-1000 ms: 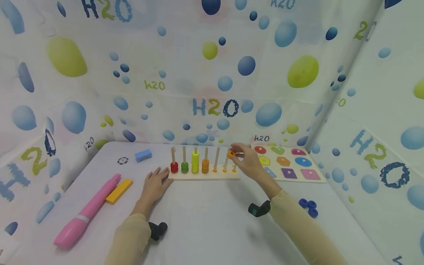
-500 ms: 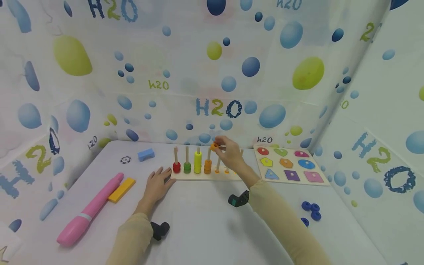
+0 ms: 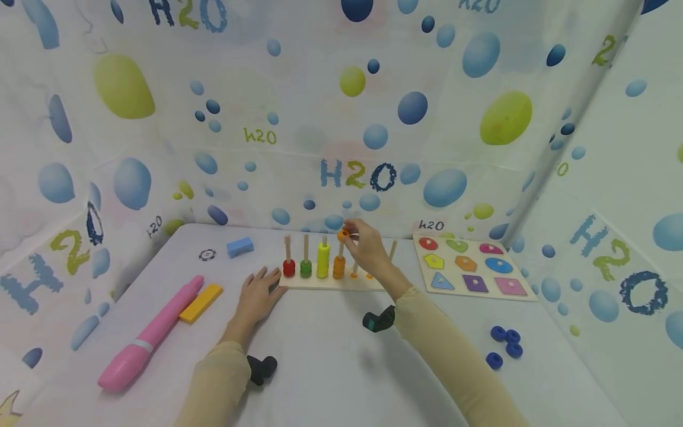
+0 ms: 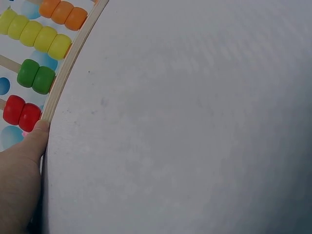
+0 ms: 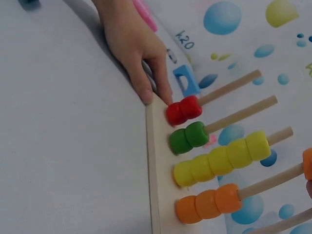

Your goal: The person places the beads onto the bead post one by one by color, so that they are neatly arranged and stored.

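Note:
A wooden bead stacker (image 3: 320, 284) stands on the white table, with upright pegs in a row. Two red beads (image 5: 184, 110), two green beads (image 5: 189, 137), several yellow beads (image 5: 222, 158) and three orange beads (image 5: 208, 203) sit on its first four pegs. My right hand (image 3: 368, 246) pinches another orange bead (image 3: 343, 235) at the top of the orange peg; the right wrist view shows this bead only partly, at its edge. My left hand (image 3: 258, 296) rests at the stacker's left end, fingers fairly straight, its thumb touching the base corner in the left wrist view.
Several blue beads (image 3: 504, 344) lie at the right. A shape puzzle board (image 3: 469, 270) is at the back right. On the left are a pink bat-shaped object (image 3: 152, 335), a yellow block (image 3: 201, 303) and a blue block (image 3: 240, 247). Printed cloth walls enclose the table.
My right hand has carried the orange bead leftward from the right-hand pegs to the top of the orange peg. The left hand has stayed at the base; the head view has shifted slightly.

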Motion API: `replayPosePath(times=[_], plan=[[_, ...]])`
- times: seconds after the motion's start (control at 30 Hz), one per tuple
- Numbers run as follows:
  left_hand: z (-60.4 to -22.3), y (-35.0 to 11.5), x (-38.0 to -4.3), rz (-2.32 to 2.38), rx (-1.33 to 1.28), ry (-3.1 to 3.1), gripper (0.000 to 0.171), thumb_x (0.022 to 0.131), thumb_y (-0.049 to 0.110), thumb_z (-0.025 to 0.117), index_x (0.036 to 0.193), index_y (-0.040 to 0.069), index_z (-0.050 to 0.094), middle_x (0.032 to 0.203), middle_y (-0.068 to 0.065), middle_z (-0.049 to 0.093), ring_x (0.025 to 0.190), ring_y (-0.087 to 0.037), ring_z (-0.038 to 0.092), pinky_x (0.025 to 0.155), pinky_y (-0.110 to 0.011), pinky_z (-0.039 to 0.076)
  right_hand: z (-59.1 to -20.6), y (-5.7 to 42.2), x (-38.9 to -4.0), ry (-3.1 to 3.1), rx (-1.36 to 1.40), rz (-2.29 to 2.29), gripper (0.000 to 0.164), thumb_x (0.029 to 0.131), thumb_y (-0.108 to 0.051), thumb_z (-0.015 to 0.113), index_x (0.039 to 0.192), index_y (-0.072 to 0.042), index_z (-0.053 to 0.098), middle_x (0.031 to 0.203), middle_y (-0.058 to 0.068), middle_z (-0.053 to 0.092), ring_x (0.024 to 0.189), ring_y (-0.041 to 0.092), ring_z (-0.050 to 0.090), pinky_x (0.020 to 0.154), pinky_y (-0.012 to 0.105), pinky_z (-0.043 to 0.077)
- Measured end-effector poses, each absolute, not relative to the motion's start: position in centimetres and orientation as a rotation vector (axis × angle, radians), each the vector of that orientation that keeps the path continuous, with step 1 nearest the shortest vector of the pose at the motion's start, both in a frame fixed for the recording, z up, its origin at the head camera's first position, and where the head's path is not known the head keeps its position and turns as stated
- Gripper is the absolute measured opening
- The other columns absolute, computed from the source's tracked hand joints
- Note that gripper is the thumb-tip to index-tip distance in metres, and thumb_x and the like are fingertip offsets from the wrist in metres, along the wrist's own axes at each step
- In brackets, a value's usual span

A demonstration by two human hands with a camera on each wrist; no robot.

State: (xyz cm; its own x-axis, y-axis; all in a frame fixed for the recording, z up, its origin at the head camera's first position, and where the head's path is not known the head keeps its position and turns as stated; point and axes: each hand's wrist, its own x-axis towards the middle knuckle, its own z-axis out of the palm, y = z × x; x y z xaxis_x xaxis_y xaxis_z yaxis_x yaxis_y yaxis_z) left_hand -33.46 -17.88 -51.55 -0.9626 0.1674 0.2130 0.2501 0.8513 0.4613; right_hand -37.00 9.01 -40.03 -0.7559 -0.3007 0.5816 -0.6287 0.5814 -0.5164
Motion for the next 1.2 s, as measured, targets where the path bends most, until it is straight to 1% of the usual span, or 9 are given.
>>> replayPosePath(times=[0.17,0.4,0.57,0.63,0.8,0.93,1.07,1.2], plan=[[-51.5,-17.9,-33.6,-0.753,-0.321,-2.878,0.057,0.092,0.034,0.06,0.137,0.002,0.047,0.142,-0.015,0.044,0.137,-0.039,0.023,0.111,-0.058,0.009,-39.8,9.0,-37.0,-2.369,0.733,1.04,0.035,0.086,0.006,0.062,0.12,0.005,0.053,0.113,0.019,0.062,0.105,0.024,0.061,0.088,0.021,0.049],[-51.8,-17.9,-33.6,-0.756,-0.319,-2.873,0.057,0.093,0.035,0.059,0.137,0.002,0.047,0.142,-0.015,0.044,0.137,-0.039,0.023,0.112,-0.057,0.008,-39.9,9.3,-36.6,-2.337,0.726,1.04,0.029,0.085,0.006,0.063,0.114,0.004,0.057,0.108,0.016,0.064,0.102,0.024,0.063,0.087,0.021,0.05],[-51.9,-17.8,-33.5,-0.755,-0.322,-2.867,0.057,0.093,0.034,0.06,0.138,0.002,0.047,0.142,-0.016,0.044,0.137,-0.04,0.023,0.111,-0.057,0.008,-40.3,10.0,-36.3,-2.286,0.754,1.072,0.025,0.084,0.007,0.063,0.109,0.006,0.059,0.105,0.015,0.065,0.099,0.023,0.063,0.085,0.024,0.052],[-51.9,-17.7,-33.5,-0.753,-0.318,-2.87,0.057,0.092,0.034,0.06,0.138,0.002,0.047,0.142,-0.016,0.044,0.137,-0.039,0.023,0.111,-0.057,0.008,-40.6,10.5,-36.2,-2.268,0.761,1.076,0.024,0.084,0.007,0.063,0.108,0.005,0.06,0.103,0.014,0.065,0.097,0.021,0.063,0.084,0.023,0.052],[-51.7,-17.7,-33.3,-0.75,-0.317,-2.872,0.057,0.093,0.034,0.06,0.138,0.002,0.046,0.142,-0.016,0.044,0.138,-0.039,0.023,0.111,-0.057,0.008,-41.1,12.9,-35.7,-2.249,0.734,1.077,0.02,0.086,0.002,0.064,0.106,0.001,0.062,0.099,0.009,0.067,0.093,0.018,0.064,0.081,0.022,0.053],[-51.7,-17.8,-33.3,-0.742,-0.325,-2.863,0.057,0.093,0.034,0.059,0.137,0.001,0.047,0.142,-0.016,0.044,0.137,-0.04,0.023,0.111,-0.057,0.008,-42.0,15.4,-35.3,-2.239,0.69,1.087,0.021,0.086,0.002,0.064,0.107,0.001,0.062,0.1,0.009,0.067,0.094,0.02,0.065,0.082,0.027,0.054],[-51.8,-17.9,-33.4,-0.741,-0.329,-2.857,0.056,0.093,0.034,0.059,0.137,0.001,0.047,0.142,-0.016,0.044,0.137,-0.04,0.023,0.111,-0.058,0.009,-43.4,18.3,-34.8,-2.255,0.602,1.1,0.021,0.086,0.001,0.065,0.107,0.001,0.063,0.1,0.01,0.067,0.095,0.022,0.065,0.082,0.03,0.054],[-52.0,-17.9,-33.5,-0.733,-0.328,-2.87,0.057,0.093,0.035,0.059,0.138,0.002,0.046,0.142,-0.016,0.044,0.137,-0.04,0.023,0.111,-0.058,0.009,-45.1,21.5,-33.9,-2.282,0.503,1.116,0.022,0.083,0.003,0.067,0.105,0.002,0.063,0.099,0.012,0.068,0.094,0.025,0.065,0.081,0.031,0.055]])
